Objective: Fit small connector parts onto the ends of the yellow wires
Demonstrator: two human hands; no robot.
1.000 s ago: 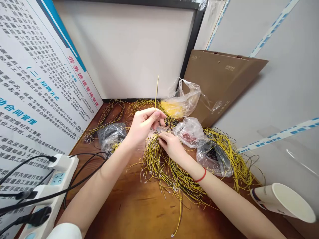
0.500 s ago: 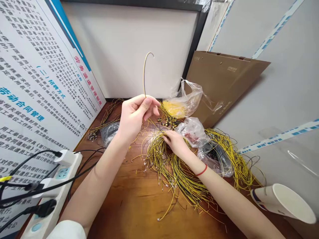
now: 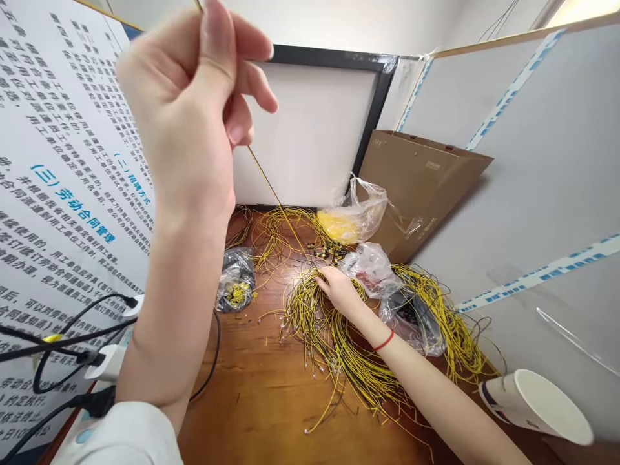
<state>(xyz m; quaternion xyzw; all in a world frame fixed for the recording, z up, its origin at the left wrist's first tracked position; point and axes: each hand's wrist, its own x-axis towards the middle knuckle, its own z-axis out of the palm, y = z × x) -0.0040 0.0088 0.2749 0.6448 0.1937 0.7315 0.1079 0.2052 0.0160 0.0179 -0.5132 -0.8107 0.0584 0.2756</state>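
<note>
Wooden tabletop [image 3: 252,413] fills a narrow corner, walled by a printed poster [image 3: 62,194] on one side and pale panels edged with blue-and-white tape [image 3: 537,271] on the other. Raised high near the camera, the left hand [image 3: 186,110] pinches a thin yellow wire [image 3: 271,190] in a narrow grip between thumb and fingers; the wire runs up past the fingertips and slants down to the middle of the table, where its lower end is lost among other strands. The right hand [image 3: 341,290], wearing a red bracelet [image 3: 385,340], rests on a loose heap of yellow wires [image 3: 329,336], fingers slightly spread; whether they grip any strand cannot be told. Another wire heap [image 3: 450,329] lies to the right, beside clear plastic bags [image 3: 371,271], and a further tangle [image 3: 281,236] sits toward the back. These wires look very light, thin and springy: they should bend easily and snag on one another, so a single strand seems best taken near its end and drawn out gently, with the heap held down. Small fitted ends may be the fragile part.
</note>
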